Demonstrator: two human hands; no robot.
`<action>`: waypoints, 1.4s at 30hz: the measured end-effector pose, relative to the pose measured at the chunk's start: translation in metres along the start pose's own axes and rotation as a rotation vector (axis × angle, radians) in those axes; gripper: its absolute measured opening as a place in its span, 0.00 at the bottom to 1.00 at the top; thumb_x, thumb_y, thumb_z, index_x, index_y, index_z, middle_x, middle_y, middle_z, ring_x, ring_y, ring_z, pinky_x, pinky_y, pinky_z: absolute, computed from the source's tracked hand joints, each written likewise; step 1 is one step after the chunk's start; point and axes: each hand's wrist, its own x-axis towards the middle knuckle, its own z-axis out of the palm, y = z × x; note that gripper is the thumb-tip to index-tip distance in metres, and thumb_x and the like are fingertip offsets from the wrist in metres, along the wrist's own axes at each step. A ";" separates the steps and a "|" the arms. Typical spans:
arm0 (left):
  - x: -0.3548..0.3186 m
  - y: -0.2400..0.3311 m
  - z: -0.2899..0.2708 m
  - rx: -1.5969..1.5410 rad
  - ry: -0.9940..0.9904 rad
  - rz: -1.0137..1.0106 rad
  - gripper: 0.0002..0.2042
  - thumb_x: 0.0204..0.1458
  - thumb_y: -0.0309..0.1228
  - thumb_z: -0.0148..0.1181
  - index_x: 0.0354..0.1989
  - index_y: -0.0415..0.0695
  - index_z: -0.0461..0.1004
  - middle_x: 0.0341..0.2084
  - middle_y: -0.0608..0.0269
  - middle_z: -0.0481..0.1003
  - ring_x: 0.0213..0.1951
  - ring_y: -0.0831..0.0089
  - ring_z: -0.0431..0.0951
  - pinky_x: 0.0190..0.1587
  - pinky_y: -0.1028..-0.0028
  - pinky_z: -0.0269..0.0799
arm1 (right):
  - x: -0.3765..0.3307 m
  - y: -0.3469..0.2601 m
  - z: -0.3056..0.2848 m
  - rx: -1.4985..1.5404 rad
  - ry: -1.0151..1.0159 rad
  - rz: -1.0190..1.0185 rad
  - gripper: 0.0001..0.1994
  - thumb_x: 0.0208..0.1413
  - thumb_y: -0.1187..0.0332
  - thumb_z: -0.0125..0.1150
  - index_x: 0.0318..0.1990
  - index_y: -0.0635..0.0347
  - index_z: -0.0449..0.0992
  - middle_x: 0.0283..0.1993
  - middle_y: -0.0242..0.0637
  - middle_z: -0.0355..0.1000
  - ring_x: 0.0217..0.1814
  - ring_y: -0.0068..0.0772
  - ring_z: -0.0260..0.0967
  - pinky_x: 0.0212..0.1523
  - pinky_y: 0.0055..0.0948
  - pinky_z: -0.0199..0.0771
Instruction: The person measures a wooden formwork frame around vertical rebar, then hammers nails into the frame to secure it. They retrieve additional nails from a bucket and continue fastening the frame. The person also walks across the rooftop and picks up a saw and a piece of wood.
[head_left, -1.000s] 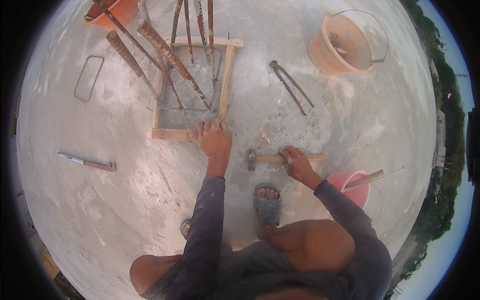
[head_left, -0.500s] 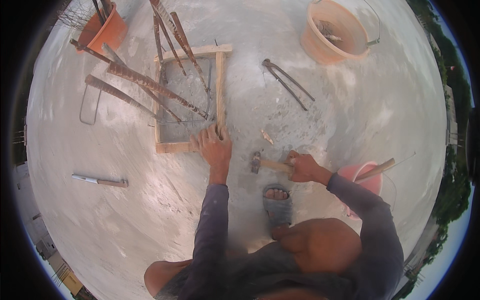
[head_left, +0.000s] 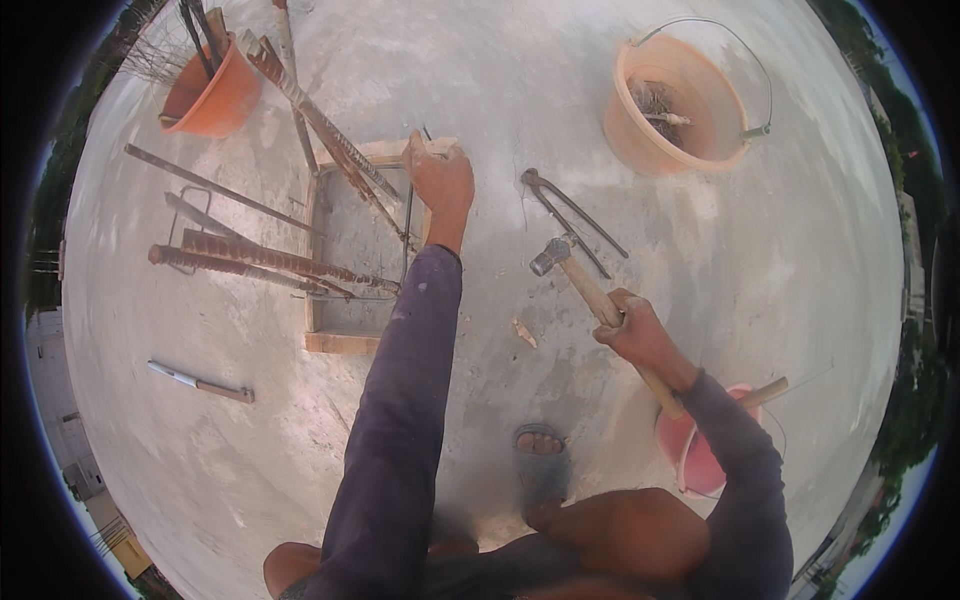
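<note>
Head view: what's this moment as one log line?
Left hand: at wooden frame, far right corner | Right hand: gripping hammer by handle | Pincers: on concrete

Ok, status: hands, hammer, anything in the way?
Left fingers at wooden frame, far right corner; grip unclear. Right fingers closed on hammer. Possibly in the way: pincers near hammer head, rusty rods inside frame.

wooden frame (head_left: pixel 342 343) partly lost to me behind the left sleeve (head_left: pixel 400 390), hammer handle (head_left: pixel 590 290) partly covered by my right grip (head_left: pixel 642 337), pink bucket (head_left: pixel 705 470) overlapped by the right sleeve (head_left: pixel 747 450), sandal (head_left: pixel 543 472) blurred, rusty bar (head_left: pixel 285 35) cut by the upper edge
</note>
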 end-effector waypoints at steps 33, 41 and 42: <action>0.033 -0.035 0.020 -0.198 -0.276 -0.143 0.31 0.45 0.17 0.54 0.63 0.31 0.57 0.61 0.31 0.60 0.59 0.40 0.71 0.63 0.57 0.63 | 0.224 -0.111 0.034 -0.685 0.397 -0.627 0.32 0.64 0.60 0.58 0.74 0.47 0.56 0.38 0.43 0.73 0.36 0.47 0.77 0.35 0.45 0.77; 0.036 -0.051 0.034 0.010 -0.354 -0.045 0.29 0.45 0.17 0.55 0.60 0.30 0.61 0.63 0.30 0.58 0.61 0.42 0.70 0.63 0.59 0.63 | 0.228 -0.110 0.035 -0.643 0.461 -0.659 0.32 0.65 0.58 0.56 0.74 0.47 0.55 0.38 0.43 0.73 0.35 0.46 0.77 0.34 0.43 0.77; 0.038 -0.053 0.034 -0.049 -0.306 -0.017 0.27 0.45 0.17 0.56 0.58 0.30 0.65 0.64 0.30 0.55 0.61 0.42 0.69 0.63 0.59 0.63 | 0.227 -0.110 0.034 -0.737 0.429 -0.654 0.32 0.65 0.58 0.56 0.75 0.47 0.55 0.38 0.42 0.73 0.34 0.46 0.77 0.34 0.43 0.77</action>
